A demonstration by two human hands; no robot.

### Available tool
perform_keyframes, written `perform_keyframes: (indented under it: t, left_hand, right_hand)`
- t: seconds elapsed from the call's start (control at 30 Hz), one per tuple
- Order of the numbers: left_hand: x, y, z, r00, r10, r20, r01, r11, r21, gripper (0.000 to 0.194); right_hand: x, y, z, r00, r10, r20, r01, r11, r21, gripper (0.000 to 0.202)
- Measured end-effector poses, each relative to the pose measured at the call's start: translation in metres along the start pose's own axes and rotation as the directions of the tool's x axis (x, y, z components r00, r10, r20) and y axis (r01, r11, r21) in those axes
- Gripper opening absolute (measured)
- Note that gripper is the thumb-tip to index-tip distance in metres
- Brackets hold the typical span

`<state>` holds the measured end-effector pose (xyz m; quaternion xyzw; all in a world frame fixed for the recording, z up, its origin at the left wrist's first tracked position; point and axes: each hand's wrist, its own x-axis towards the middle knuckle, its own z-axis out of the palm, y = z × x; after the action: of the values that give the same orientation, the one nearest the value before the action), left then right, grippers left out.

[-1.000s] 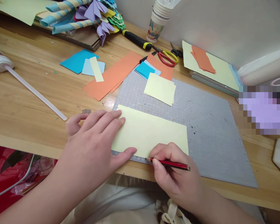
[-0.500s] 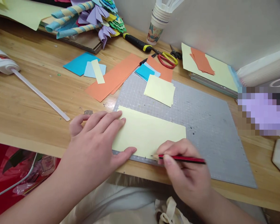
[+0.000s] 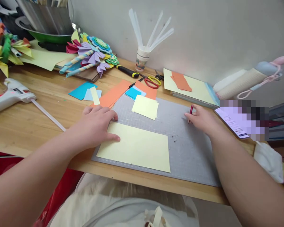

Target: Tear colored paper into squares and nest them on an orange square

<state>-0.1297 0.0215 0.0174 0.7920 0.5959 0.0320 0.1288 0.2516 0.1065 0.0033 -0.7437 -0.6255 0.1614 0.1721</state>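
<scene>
A pale yellow sheet of paper [image 3: 137, 147] lies flat on the near part of a grey cutting mat [image 3: 189, 151]. My left hand [image 3: 97, 124] presses on the sheet's far left corner, fingers spread. My right hand [image 3: 202, 119] rests on the mat's far right part, well away from the sheet, fingers closed on a red pencil [image 3: 191, 110] whose end sticks out above the fingers. A smaller pale yellow piece [image 3: 145, 107] lies on the mat's far side.
Orange strips [image 3: 115, 93] and blue paper pieces [image 3: 81, 90] lie behind the mat. A glue gun [image 3: 10, 94] sits far left, scissors [image 3: 152, 82], a utility knife [image 3: 127, 71] and a cup of glue sticks [image 3: 142, 60] by the wall. Paper flowers [image 3: 92, 55] and a paper stack [image 3: 191, 86] stand further back.
My right hand lifted the pencil off the sheet's near edge and moved to the mat's far right. The camera view tilted up and pulled back. My left hand stays on the sheet.
</scene>
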Motion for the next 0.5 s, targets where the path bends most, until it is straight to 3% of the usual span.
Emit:
perform_keyframes:
  t: [0.1, 0.23, 0.37, 0.43, 0.5]
  left_hand:
    - [0.009, 0.007, -0.008, 0.994, -0.012, 0.107, 0.012, 1.0, 0.004, 0.05]
    - [0.013, 0.013, -0.014, 0.979, -0.003, 0.202, -0.009, 0.998, 0.058, 0.045]
    - [0.012, 0.016, -0.026, 0.961, -0.055, 0.272, 0.059, 0.998, -0.006, 0.038]
    - [0.01, 0.022, -0.039, 0.95, -0.084, 0.3, 0.127, 0.984, -0.128, 0.036]
    - [0.008, 0.035, -0.056, 0.968, -0.094, 0.231, 0.152, 0.956, -0.251, 0.035]
  right_hand:
    - [0.024, 0.018, 0.0, 0.997, 0.053, -0.059, -0.06, 0.988, -0.139, 0.023]
    - [0.035, 0.034, 0.003, 0.991, 0.055, -0.119, -0.077, 0.98, -0.185, 0.021]
    - [0.026, 0.036, 0.0, 0.973, 0.012, -0.231, -0.036, 0.995, -0.097, 0.048]
    - [0.014, 0.028, -0.004, 0.952, -0.037, -0.305, 0.033, 0.999, -0.019, 0.05]
    - [-0.001, 0.014, -0.008, 0.928, -0.116, -0.355, 0.155, 0.984, 0.083, 0.043]
